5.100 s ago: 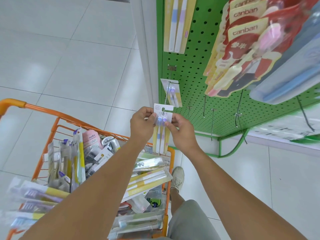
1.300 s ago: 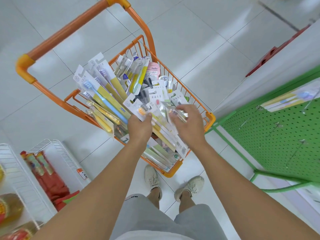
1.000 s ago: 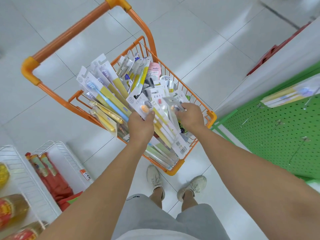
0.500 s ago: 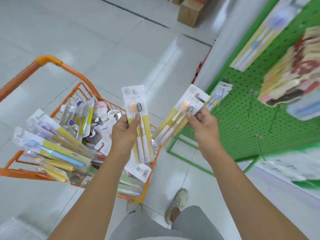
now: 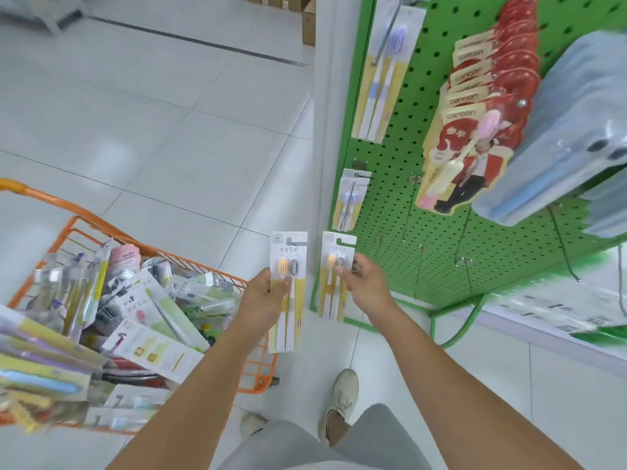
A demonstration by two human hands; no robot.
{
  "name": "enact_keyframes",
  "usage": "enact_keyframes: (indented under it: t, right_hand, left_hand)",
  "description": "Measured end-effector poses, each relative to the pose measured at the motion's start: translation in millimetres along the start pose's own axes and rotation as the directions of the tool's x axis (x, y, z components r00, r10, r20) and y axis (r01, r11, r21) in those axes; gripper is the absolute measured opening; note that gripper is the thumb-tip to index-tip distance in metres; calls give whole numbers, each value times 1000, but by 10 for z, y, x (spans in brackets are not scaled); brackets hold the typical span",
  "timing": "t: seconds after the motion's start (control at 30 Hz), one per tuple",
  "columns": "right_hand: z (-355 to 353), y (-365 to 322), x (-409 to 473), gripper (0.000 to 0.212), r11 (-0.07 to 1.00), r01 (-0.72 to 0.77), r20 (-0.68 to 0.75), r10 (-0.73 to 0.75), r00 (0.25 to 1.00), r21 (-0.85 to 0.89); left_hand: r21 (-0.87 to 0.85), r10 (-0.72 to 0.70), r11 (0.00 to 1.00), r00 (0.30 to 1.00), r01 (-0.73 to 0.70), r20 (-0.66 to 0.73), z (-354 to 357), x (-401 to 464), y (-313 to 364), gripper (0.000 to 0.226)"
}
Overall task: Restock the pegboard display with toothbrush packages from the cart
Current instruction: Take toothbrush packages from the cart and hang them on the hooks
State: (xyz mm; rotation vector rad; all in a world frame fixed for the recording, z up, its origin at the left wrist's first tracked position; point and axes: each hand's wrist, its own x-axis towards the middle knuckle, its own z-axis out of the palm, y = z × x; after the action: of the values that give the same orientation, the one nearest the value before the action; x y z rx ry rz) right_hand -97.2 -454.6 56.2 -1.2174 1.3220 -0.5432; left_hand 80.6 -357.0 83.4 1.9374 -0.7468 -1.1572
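Green pegboard (image 5: 400, 232) hangs red "canban" packs (image 5: 481, 106).

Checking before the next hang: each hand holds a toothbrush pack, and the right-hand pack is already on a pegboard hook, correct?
Not quite. In the head view the right hand holds its toothbrush pack in the air, short of the green pegboard. The left hand does hold a pack.

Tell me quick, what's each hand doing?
Left hand: holding a toothbrush pack.
Right hand: pinching a second pack.
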Motion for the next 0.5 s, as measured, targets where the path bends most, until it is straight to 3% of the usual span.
enact_keyframes:
  t: [0.2, 0.5]
  right_hand:
    - [-49, -22, 325, 13, 999, -17, 20, 16, 1000, 31]
    - [-91, -44, 772, 13, 996, -88, 22, 88, 996, 6]
  left_hand:
    - [60, -14, 998, 997, 19, -77, 208, 92, 211, 35]
    - [123, 0, 992, 999, 6, -43, 286, 295, 398, 31]
